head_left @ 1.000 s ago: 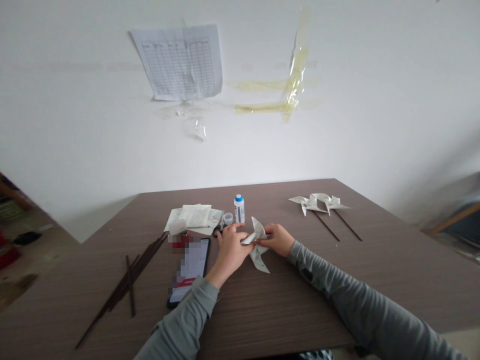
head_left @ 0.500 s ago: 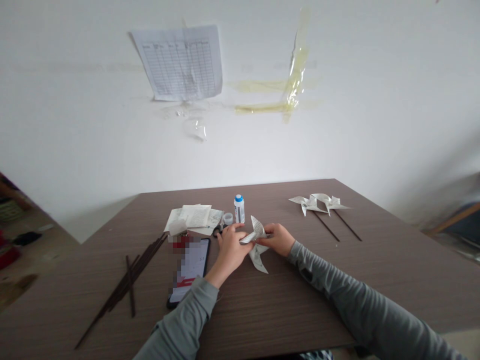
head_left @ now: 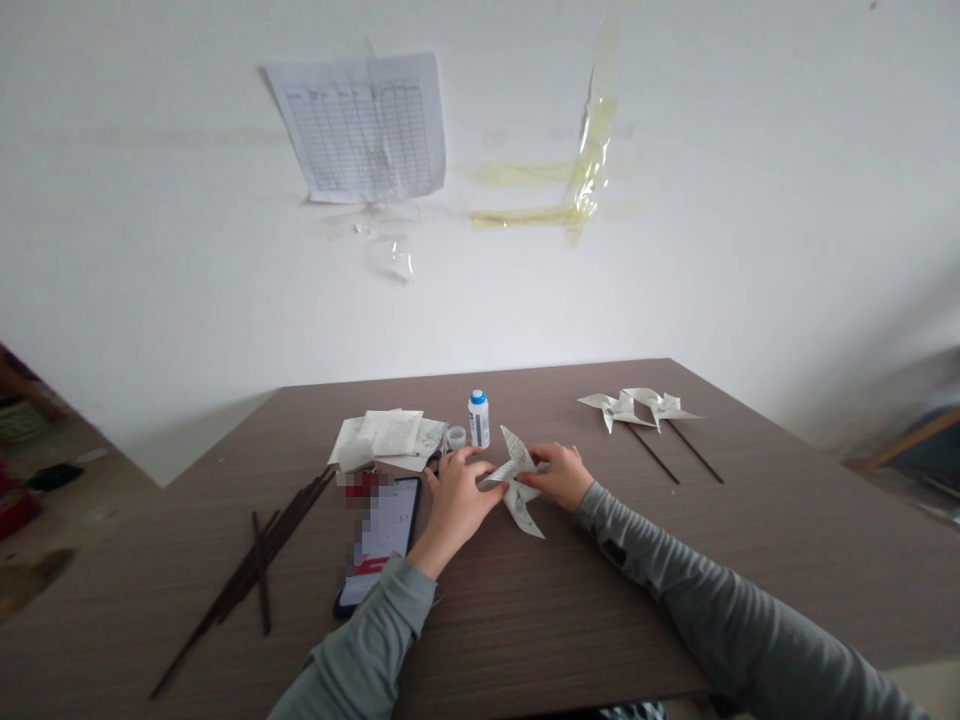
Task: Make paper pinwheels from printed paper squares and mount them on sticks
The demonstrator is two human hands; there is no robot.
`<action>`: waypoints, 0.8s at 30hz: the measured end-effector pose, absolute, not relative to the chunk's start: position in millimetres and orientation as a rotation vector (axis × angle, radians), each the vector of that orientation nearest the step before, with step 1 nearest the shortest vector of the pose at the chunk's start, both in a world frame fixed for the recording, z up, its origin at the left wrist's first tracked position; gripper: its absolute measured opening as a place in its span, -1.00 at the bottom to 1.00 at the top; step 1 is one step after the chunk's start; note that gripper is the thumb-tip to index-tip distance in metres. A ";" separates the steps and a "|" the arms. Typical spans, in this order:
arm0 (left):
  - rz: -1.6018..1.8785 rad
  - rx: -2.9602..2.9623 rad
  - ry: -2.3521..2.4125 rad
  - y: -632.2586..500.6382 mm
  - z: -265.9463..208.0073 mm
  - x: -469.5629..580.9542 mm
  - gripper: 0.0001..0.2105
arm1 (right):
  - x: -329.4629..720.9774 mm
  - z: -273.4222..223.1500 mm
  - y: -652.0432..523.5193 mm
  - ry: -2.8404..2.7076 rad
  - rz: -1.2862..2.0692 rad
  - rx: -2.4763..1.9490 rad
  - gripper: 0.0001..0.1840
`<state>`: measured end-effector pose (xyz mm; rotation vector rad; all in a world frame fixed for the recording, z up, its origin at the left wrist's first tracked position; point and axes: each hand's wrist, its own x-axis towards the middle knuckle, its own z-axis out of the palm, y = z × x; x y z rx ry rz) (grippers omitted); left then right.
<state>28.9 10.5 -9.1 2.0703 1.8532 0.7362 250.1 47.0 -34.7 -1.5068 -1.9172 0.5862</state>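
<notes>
The left hand [head_left: 460, 497] and the right hand [head_left: 559, 474] are both at one folded paper pinwheel [head_left: 516, 463], which is between them, near the middle of the worktop [head_left: 570, 620]. The thumb and the fingers of the left hand are pinched on its left side, and the right hand is pinched on it at the right, close to the centre. Whether its lower blade touches the worktop, I cannot tell

In my judgement, the step in hand is the shaping or pressing of the blades where they meet at the centre, because no stick can be seen on this piece. On the right, well apart, lie two pinwheels [head_left: 611, 408] with their dark sticks [head_left: 651, 451]. The next move seems to call for a firm but gentle pinch at the centre, so that the blades do not spring open and the thin paper is not crushed

Beyond the left hand, the white bottle [head_left: 479, 425] stands upright with its blue cap on, just beside a small clear cup [head_left: 456, 438]. Paper sheets [head_left: 394, 432], a phone [head_left: 396, 515] and a bundle of sticks [head_left: 244, 575] lie on the left
</notes>
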 end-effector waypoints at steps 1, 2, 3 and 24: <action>0.741 2.070 1.854 10.3 -9.3 28.1 -0.86 | 249.9 -33.9 46.9 -1.921 0.582 -1.580 -0.87; 0.746 2.072 1.856 9.9 -9.5 27.3 -0.86 | 249.8 -33.0 46.7 -1.924 0.576 -1.648 -0.81; 0.747 2.077 1.858 9.3 -9.6 26.7 -0.87 | 249.7 -32.2 46.5 -1.928 0.565 -1.695 -0.74; 0.592 2.243 1.946 -1.9 -6.8 22.9 -0.83 | 253.1 -44.6 47.5 -2.022 0.480 -1.604 -0.54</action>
